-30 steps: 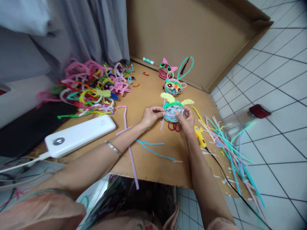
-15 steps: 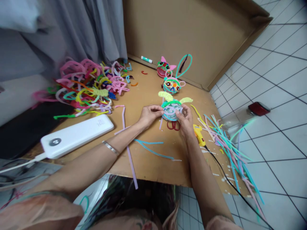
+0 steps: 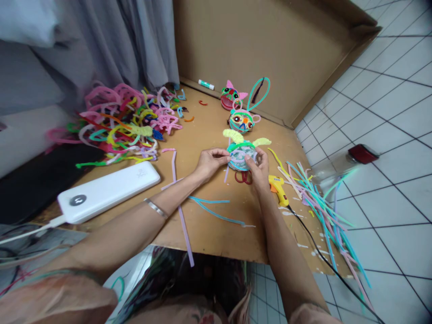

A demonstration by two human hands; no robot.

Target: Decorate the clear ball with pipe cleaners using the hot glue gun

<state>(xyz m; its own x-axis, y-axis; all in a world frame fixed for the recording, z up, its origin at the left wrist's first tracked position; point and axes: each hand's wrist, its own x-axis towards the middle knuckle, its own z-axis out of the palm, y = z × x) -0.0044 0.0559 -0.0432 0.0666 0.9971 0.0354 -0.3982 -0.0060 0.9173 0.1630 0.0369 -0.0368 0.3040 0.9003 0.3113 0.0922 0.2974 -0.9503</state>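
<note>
Two hands were in view, one left hand (image 3: 211, 164) and one right hand (image 3: 259, 170), with one bracelet (image 3: 155, 208). There were three figures in all: one held figure (image 3: 240, 163) with two yellow ears (image 3: 233, 136), one middle figure (image 3: 241, 121) and one back figure (image 3: 229, 100). Two dark red loops (image 3: 245, 177) showed. The one counter (image 3: 222, 243) also bore one glue gun (image 3: 281, 191), one power bank (image 3: 110, 192), one tube (image 3: 206, 84) and two blue strands (image 3: 216, 201). There was one heap (image 3: 135, 121) and one bundle (image 3: 326, 209), their strips too tangled to count. Beyond were one bottle (image 3: 359, 155), one curtain (image 3: 145, 40) and one cardboard panel (image 3: 243, 54).
</note>
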